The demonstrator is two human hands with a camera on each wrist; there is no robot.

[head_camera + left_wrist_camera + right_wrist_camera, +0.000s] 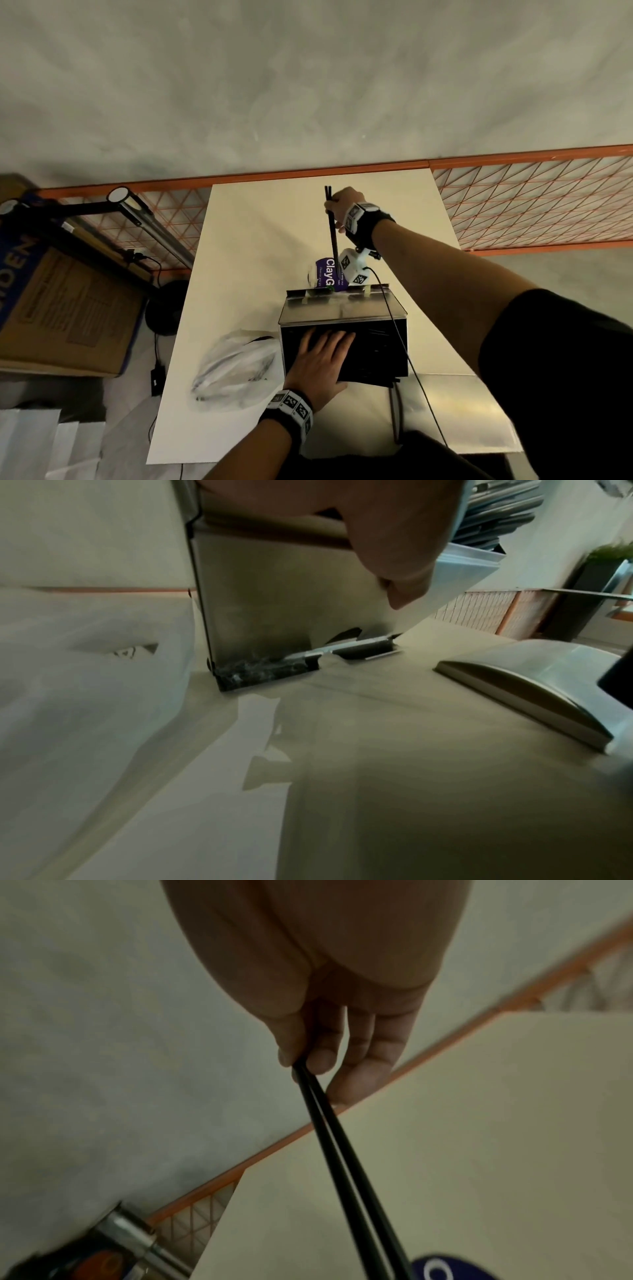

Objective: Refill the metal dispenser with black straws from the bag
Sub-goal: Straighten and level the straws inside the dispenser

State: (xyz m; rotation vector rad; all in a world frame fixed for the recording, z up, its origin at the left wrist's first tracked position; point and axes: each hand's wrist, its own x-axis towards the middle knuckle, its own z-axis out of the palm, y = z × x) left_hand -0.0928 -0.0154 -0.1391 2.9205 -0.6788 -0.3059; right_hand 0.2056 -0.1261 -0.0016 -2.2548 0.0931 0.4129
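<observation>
The metal dispenser (342,308) stands on the white table (257,240), its top open and dark with black straws inside. My left hand (322,359) lies flat with straight fingers on the dispenser's open top; in the left wrist view its thumb (404,569) rests against the metal side (274,601). My right hand (342,205) is raised beyond the dispenser and pinches two black straws (332,233) near their upper ends; the straws (342,1164) hang down from thumb and forefinger. The clear plastic bag (236,370) lies crumpled left of the dispenser.
A purple-labelled cup (325,274) stands just behind the dispenser. The dispenser's curved metal lid (531,693) lies on the table to the right. An orange wire-mesh rack (531,205) runs behind the table. A cardboard box (61,301) and a lamp (144,219) sit at left.
</observation>
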